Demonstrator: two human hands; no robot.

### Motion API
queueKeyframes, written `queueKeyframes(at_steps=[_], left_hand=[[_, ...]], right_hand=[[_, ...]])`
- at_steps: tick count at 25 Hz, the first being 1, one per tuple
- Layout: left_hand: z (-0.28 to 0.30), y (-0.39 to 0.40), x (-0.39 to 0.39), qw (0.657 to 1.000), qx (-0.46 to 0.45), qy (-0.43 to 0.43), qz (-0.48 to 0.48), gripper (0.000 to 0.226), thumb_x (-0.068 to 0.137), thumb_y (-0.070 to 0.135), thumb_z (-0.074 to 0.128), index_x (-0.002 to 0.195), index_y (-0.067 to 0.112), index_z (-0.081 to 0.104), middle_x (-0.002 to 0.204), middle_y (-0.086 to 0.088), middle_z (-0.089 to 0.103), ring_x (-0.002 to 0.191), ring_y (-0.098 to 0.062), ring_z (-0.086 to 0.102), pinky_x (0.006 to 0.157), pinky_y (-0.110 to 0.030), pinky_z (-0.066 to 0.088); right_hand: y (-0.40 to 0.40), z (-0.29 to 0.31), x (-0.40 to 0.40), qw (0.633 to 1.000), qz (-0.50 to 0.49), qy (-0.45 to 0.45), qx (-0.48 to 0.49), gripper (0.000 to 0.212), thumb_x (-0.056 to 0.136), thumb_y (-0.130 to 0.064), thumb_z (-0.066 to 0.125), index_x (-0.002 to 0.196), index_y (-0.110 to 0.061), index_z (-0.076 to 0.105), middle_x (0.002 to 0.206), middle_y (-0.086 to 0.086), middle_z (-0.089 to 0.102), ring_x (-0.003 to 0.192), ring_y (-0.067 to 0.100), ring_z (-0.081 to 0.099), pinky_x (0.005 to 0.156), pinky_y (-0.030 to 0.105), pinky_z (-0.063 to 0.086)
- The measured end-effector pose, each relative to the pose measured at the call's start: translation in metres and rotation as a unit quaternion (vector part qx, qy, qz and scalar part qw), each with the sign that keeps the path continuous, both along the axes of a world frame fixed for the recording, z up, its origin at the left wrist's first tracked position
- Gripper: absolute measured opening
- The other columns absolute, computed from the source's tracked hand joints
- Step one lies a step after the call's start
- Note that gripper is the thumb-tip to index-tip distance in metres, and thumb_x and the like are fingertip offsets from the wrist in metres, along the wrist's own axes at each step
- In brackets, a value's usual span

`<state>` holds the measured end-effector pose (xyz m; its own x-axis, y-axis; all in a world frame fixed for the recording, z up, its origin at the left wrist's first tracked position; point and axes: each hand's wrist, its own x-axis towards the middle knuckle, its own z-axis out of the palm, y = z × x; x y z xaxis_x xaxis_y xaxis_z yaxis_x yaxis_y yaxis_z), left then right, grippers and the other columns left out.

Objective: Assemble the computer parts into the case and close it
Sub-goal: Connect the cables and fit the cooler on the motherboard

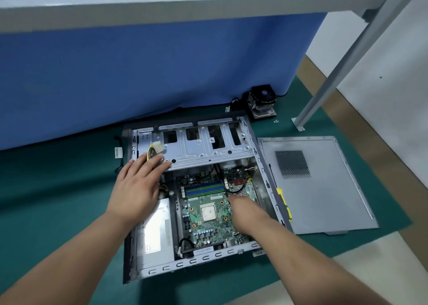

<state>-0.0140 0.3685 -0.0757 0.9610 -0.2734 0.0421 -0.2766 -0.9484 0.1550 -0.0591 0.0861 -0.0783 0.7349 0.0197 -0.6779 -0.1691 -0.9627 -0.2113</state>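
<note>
I am resting my left hand (136,189), fingers straight, on the drive cage (203,152) of the open case (162,268). My right hand (245,214) is touching the motherboard (203,212); its fingers I cannot tell. The side panel (324,189) is lying just beside, right.

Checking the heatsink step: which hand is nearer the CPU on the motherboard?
Right. The right hand rests just beside the CPU; the left hand lies farther off, on the drive cage.

Left hand (139,184) resting flat, fingers straight, on drive cage (208,147) of open case (148,271). Right hand (245,214) reaching onto motherboard (206,226), fingertips hidden. Side panel (324,200) lying beside case; cooler (261,102) sitting behind.
</note>
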Motion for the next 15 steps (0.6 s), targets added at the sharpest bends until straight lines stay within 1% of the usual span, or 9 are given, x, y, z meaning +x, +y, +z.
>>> queueKeyframes(at_steps=[3, 5, 6, 8, 10, 11, 13, 14, 15], left_hand=[[0.011, -0.015, -0.009, 0.999, 0.039, -0.014, 0.016, 0.062, 0.087, 0.009, 0.058, 0.145, 0.027, 0.052, 0.155, 0.002, 0.046, 0.148, -0.034, 0.027, 0.117, -0.053, 0.027], [0.013, -0.041, -0.015, 1.0, 0.022, -0.011, -0.016, 0.068, 0.074, -0.002, 0.067, 0.137, 0.023, 0.06, 0.145, 0.001, 0.056, 0.142, -0.034, 0.036, 0.112, -0.055, 0.038], [0.01, -0.058, -0.017, 0.999, -0.002, 0.005, -0.05, 0.064, 0.074, -0.002, 0.066, 0.133, 0.023, 0.063, 0.139, 0.002, 0.061, 0.136, -0.031, 0.043, 0.11, -0.053, 0.043], [0.003, -0.099, -0.022, 0.987, -0.074, 0.117, -0.083, 0.054, 0.084, 0.002, 0.057, 0.133, 0.024, 0.064, 0.133, 0.002, 0.065, 0.126, -0.024, 0.055, 0.102, -0.047, 0.051], [-0.009, -0.135, -0.026, 0.952, -0.156, 0.261, -0.026, 0.047, 0.097, 0.011, 0.048, 0.141, 0.024, 0.057, 0.14, -0.002, 0.061, 0.126, -0.025, 0.057, 0.103, -0.041, 0.05], [-0.017, -0.149, -0.027, 0.927, -0.199, 0.315, 0.028, 0.046, 0.1, 0.014, 0.047, 0.145, 0.022, 0.054, 0.144, -0.005, 0.059, 0.129, -0.027, 0.056, 0.105, -0.037, 0.047], [-0.03, -0.169, -0.026, 0.861, -0.303, 0.384, 0.141, 0.044, 0.104, 0.015, 0.047, 0.147, 0.016, 0.051, 0.145, -0.01, 0.057, 0.131, -0.028, 0.055, 0.106, -0.031, 0.043], [-0.034, -0.175, -0.024, 0.823, -0.349, 0.411, 0.179, 0.043, 0.104, 0.015, 0.048, 0.147, 0.014, 0.051, 0.146, -0.011, 0.057, 0.131, -0.027, 0.054, 0.109, -0.031, 0.041], [-0.037, -0.179, -0.022, 0.795, -0.378, 0.429, 0.2, 0.042, 0.104, 0.014, 0.049, 0.146, 0.012, 0.052, 0.146, -0.011, 0.057, 0.131, -0.027, 0.054, 0.113, -0.034, 0.04]], right_hand=[[0.001, 0.004, -0.001, 0.997, -0.046, 0.003, 0.061, 0.072, 0.091, 0.007, 0.053, 0.156, -0.019, 0.037, 0.142, 0.01, 0.056, 0.1, 0.021, 0.064, 0.079, 0.031, 0.057], [0.001, 0.007, -0.002, 0.99, -0.099, 0.011, 0.102, 0.074, 0.091, 0.006, 0.05, 0.157, -0.024, 0.036, 0.143, 0.006, 0.056, 0.097, 0.016, 0.062, 0.082, 0.031, 0.058], [0.001, 0.009, -0.002, 0.986, -0.115, 0.011, 0.117, 0.072, 0.092, 0.005, 0.049, 0.156, -0.025, 0.037, 0.14, 0.004, 0.058, 0.098, 0.015, 0.063, 0.083, 0.032, 0.059], [0.0, 0.012, -0.003, 0.983, -0.132, 0.012, 0.129, 0.068, 0.095, 0.0, 0.049, 0.157, -0.025, 0.038, 0.138, 0.005, 0.06, 0.109, 0.021, 0.064, 0.093, 0.037, 0.057], [-0.003, 0.013, -0.004, 0.982, -0.135, 0.002, 0.13, 0.064, 0.095, -0.003, 0.047, 0.156, -0.024, 0.04, 0.138, 0.008, 0.061, 0.118, 0.028, 0.062, 0.1, 0.039, 0.053], [-0.005, 0.013, -0.004, 0.982, -0.135, -0.006, 0.129, 0.064, 0.095, -0.003, 0.047, 0.155, -0.024, 0.042, 0.137, 0.008, 0.061, 0.117, 0.029, 0.062, 0.1, 0.038, 0.053], [-0.012, 0.012, -0.003, 0.982, -0.141, -0.017, 0.125, 0.066, 0.094, 0.0, 0.046, 0.153, -0.029, 0.045, 0.138, 0.009, 0.058, 0.115, 0.029, 0.062, 0.093, 0.034, 0.055], [-0.015, 0.012, -0.003, 0.982, -0.145, -0.019, 0.124, 0.066, 0.094, 0.001, 0.046, 0.152, -0.031, 0.046, 0.138, 0.009, 0.056, 0.114, 0.028, 0.061, 0.092, 0.033, 0.054], [-0.017, 0.011, -0.003, 0.982, -0.144, -0.018, 0.123, 0.067, 0.094, 0.002, 0.045, 0.152, -0.033, 0.046, 0.138, 0.01, 0.053, 0.114, 0.028, 0.06, 0.092, 0.032, 0.052]])
